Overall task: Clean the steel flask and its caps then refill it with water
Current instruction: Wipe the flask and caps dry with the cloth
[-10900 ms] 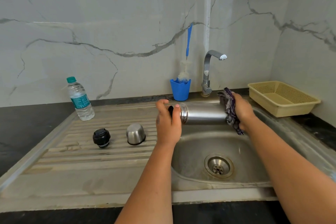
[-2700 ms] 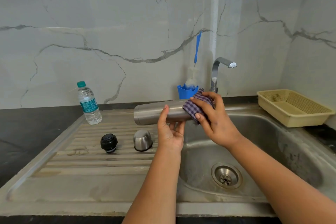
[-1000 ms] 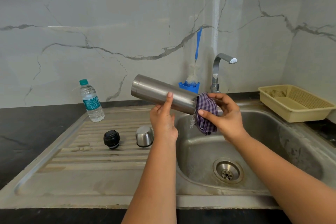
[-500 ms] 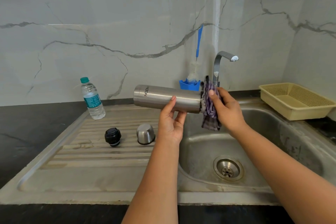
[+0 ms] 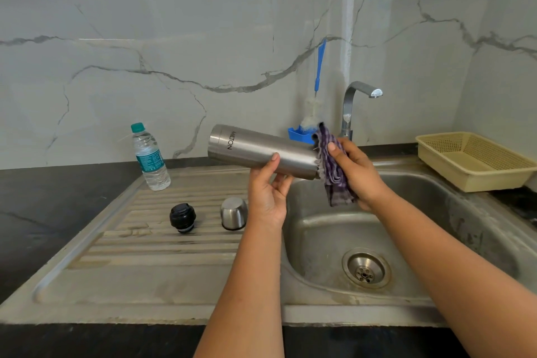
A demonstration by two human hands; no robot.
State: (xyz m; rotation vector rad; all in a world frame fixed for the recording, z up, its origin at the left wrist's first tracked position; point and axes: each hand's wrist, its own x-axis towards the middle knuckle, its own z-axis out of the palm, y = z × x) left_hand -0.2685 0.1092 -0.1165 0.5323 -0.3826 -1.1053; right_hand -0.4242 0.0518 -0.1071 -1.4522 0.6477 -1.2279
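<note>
- Yellow basket (image 5: 476,160) sat on counter, well right of the grip.
- Blue holder (image 5: 299,135) with bottle brush (image 5: 319,67) stood just behind the grip.
- Marble wall (image 5: 203,38) behind all.

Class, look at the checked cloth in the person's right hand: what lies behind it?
The checked cloth, held by the right hand, covers one end of the steel flask. That end is hidden, so its state cannot be seen.

Single head view, worn high. I look forward and down across the sink (image 5: 436,241) and drainboard (image 5: 145,256) toward the marble wall (image 5: 203,23). Close range; both forearms enter from the bottom edge. Wide-angle bend at margins.
</note>
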